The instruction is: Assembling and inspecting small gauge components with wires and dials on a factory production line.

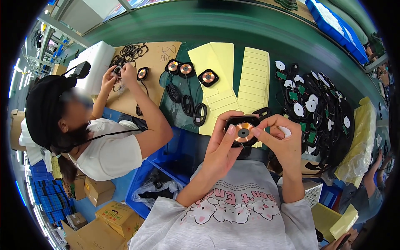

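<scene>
Close in front of my chest, my left hand (220,146) is closed round an open wireless charger (251,119), a black square housing with a round copper coil (243,132) facing up. My right hand (284,146) has its thumb and forefinger pinched at the right rim of the coil. Tucked among its other fingers is a white round disc (286,131), partly hidden. Beyond my hands, another charger with a bare coil (208,77) lies on yellow card sheets (223,93). Two more coil units (186,69) sit left of it, with bundled black cables (188,105) below.
At right lies a large heap of black cables with white discs and green circuit boards (293,96). A co-worker (108,146) at left handles a small part over a cardboard sheet (160,62). A blue bin (137,183) stands at lower left; plastic-covered yellow material (359,141) borders the right.
</scene>
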